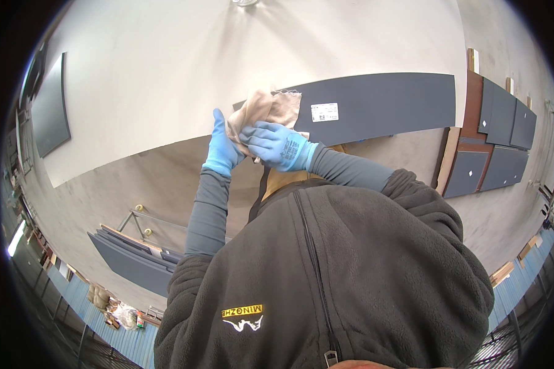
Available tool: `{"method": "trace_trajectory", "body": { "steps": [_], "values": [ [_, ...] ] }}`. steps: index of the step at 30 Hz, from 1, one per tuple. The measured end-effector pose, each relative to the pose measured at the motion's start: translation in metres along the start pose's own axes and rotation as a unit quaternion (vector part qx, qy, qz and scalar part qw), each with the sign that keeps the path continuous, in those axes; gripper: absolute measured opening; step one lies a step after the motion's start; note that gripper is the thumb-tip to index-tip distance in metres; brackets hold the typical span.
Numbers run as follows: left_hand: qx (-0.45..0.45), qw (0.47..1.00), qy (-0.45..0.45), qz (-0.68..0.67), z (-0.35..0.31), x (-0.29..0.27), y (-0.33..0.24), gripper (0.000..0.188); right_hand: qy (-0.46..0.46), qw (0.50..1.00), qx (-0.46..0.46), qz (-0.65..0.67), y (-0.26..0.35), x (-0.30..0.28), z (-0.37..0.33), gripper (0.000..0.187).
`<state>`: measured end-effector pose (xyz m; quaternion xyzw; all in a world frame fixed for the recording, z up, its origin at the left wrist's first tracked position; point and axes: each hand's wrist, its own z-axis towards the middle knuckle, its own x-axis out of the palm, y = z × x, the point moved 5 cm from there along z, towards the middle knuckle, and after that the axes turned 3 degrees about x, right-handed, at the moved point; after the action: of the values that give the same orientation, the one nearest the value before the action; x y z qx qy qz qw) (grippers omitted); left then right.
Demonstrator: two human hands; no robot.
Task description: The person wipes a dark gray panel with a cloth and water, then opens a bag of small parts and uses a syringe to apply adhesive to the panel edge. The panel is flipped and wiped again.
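Note:
A long dark grey panel (391,104) with a white label (324,112) lies along the near edge of the pale table. Over its left end is a crumpled beige cloth (284,108) with a frayed edge. My right hand (278,146), in a blue glove, presses on the cloth with its fingers bent over it. Beside the cloth and the panel's left end is my left hand (223,147), also gloved in blue. Its thumb sticks up, apart from the cloth. The other fingers are hidden behind the cloth, so their grip does not show.
A wide pale table (166,74) stretches out ahead, with another dark panel (51,111) at its far left. Several dark panels (501,117) rest on brown boards at the right. A rack holding stacked panels (129,255) stands low on the left. A clear object (245,2) sits at the top edge.

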<state>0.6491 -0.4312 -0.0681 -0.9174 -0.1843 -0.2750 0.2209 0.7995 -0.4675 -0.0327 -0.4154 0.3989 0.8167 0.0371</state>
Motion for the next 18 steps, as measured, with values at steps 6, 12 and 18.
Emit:
{"method": "trace_trajectory", "body": {
  "steps": [6,12,18],
  "values": [
    [-0.034,0.999,0.008,-0.029,-0.007,-0.003,0.006,0.117,0.000,0.998,-0.021,0.053,-0.005,-0.007,-0.008,0.028],
    [-0.084,0.994,-0.023,-0.071,0.000,-0.020,0.011,0.096,0.083,0.995,-0.034,0.046,-0.005,-0.015,-0.018,0.036],
    [-0.050,0.975,-0.217,-0.021,0.005,-0.040,0.011,0.085,0.160,0.984,-0.065,0.052,-0.013,-0.046,-0.055,0.062]
  ]
}}
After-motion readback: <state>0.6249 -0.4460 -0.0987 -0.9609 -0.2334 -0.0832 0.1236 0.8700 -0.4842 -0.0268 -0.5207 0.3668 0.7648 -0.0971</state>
